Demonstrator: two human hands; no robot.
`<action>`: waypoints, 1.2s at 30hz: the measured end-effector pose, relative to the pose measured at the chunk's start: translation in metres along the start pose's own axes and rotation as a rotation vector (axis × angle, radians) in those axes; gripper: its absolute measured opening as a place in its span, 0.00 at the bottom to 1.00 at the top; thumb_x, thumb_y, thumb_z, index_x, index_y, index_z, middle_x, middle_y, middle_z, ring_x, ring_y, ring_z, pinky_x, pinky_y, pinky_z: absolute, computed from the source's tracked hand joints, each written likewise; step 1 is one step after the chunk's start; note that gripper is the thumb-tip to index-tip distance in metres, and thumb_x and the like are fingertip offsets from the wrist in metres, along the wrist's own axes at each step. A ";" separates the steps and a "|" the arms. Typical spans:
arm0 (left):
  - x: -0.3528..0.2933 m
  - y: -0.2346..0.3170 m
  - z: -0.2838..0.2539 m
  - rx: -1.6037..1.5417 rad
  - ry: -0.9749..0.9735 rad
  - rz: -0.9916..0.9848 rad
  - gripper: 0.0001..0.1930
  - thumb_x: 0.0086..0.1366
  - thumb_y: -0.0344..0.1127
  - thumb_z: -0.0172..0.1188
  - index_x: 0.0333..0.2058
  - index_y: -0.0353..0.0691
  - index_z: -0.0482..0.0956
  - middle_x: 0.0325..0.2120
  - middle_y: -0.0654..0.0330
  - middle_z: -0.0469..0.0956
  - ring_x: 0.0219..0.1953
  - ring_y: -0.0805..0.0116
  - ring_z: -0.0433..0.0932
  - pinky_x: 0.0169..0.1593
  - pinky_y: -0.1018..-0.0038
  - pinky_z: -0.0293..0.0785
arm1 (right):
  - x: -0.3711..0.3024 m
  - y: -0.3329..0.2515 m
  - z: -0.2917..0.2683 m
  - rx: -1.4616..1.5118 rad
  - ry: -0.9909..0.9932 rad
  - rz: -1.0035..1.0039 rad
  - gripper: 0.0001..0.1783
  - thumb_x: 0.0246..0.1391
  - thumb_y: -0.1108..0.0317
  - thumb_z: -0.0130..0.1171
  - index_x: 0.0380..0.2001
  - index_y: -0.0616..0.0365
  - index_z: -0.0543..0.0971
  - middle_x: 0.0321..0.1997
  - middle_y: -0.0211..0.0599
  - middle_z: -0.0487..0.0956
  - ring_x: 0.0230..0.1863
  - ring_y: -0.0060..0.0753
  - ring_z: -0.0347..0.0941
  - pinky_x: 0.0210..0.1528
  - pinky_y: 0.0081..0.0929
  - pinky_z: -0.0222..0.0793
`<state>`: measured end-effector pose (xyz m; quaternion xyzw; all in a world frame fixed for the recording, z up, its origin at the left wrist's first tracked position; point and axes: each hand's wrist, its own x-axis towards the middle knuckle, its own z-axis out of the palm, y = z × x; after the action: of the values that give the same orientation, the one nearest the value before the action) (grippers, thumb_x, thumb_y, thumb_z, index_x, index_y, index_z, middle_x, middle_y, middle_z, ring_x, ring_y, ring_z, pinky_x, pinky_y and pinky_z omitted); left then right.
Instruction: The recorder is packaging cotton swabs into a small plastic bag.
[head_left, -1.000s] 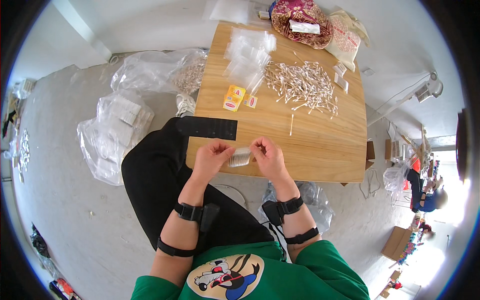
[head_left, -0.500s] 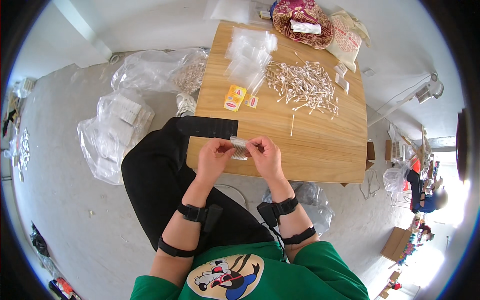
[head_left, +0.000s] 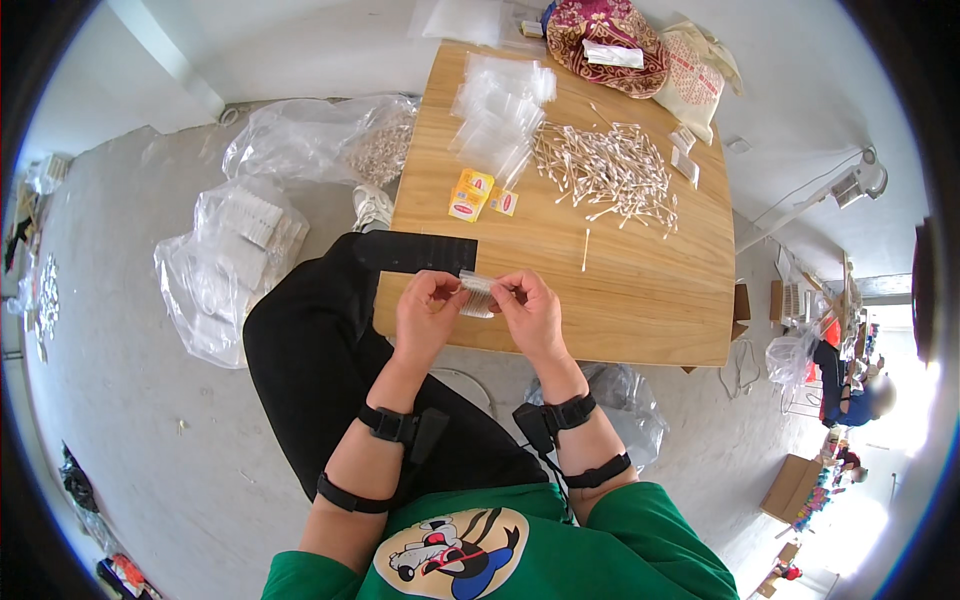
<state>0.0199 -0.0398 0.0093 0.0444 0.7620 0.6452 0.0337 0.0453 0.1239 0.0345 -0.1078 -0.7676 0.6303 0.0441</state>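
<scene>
Between my two hands, over the near edge of the wooden table (head_left: 640, 320), is a small clear plastic bag of cotton swabs (head_left: 478, 296). The fingers of my left hand (head_left: 425, 308) pinch its left side. My right hand (head_left: 530, 308) grips the upper right corner with thumb and fingertips. Beyond my hands a single cotton swab (head_left: 586, 250) lies apart from a large loose pile of swabs (head_left: 605, 170). Several yellow packets (head_left: 468, 195) lie left of the pile, near a stack of empty clear bags (head_left: 498, 112).
A dark strip (head_left: 425, 254) reaches over the table's left edge. At the back sit a patterned maroon cloth (head_left: 605, 30) and a cream pouch (head_left: 692, 75). Large plastic sacks (head_left: 235, 260) stand on the floor to the left. Another person (head_left: 858, 398) is far off at right.
My left fingers have shifted slightly along the bag's left side. Both hands keep hold of the bag, and the table's contents look the same.
</scene>
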 end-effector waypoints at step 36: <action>0.005 -0.004 -0.002 -0.369 -0.256 -0.208 0.13 0.67 0.23 0.59 0.50 0.33 0.79 0.43 0.63 0.82 0.44 0.78 0.78 0.50 0.80 0.74 | 0.003 0.000 -0.002 -0.097 -0.059 -0.121 0.03 0.57 0.76 0.62 0.34 0.61 0.78 0.32 0.37 0.83 0.29 0.27 0.77 0.33 0.24 0.74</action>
<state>0.0151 -0.0419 0.0060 0.0400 0.6214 0.7555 0.2037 0.0428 0.1263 0.0344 -0.0445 -0.8033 0.5915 0.0541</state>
